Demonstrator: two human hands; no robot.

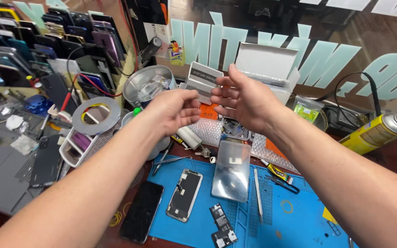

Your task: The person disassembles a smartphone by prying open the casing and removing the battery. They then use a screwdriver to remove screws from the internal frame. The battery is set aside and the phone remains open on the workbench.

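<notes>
1. Cluttered repair bench w/ blue mat (pixel 194 229) lying in front; all places given rel. to mat.
2. Left hand (pixel 173 110) hovering above mat, fingers curling, pinching small grey box (pixel 203 80).
3. Right hand (pixel 242 98) spreading open, touching box.
4. Phone screen (pixel 184 195), clear panel (pixel 231 170), tweezers (pixel 257 195) lying on mat, untouched; box not yet emptied.

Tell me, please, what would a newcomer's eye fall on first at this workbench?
First, the two bare hands raised at centre: the left hand and right hand meet at a small grey box, held above the bench. Below them lies a blue work mat with a phone screen and a black phone at its left edge. A yellow spray can lies at far right.
</notes>
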